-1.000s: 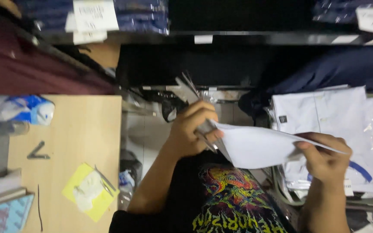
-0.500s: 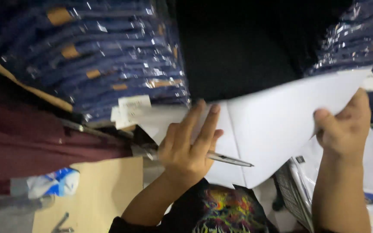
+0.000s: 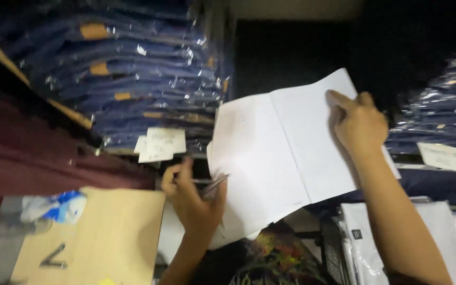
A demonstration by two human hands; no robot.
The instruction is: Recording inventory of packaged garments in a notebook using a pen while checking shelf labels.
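An open white notebook is held up in front of dark shelves. My right hand presses on its upper right page, fingers spread over the paper. My left hand sits at the notebook's lower left edge and grips a silver pen between thumb and fingers. The pen's tip points toward the left page. Below the notebook I see my black shirt with a colourful print.
Stacks of navy garments in clear plastic bags fill the left shelf, with white paper labels hanging below. More bagged navy stacks stand at right. A tan wooden table lies lower left, and bagged white garments lie lower right.
The view has swung up toward the shelves. The notebook has opened flat, my right hand moved up onto the right page, and my left hand dropped to the lower left edge with the pen.
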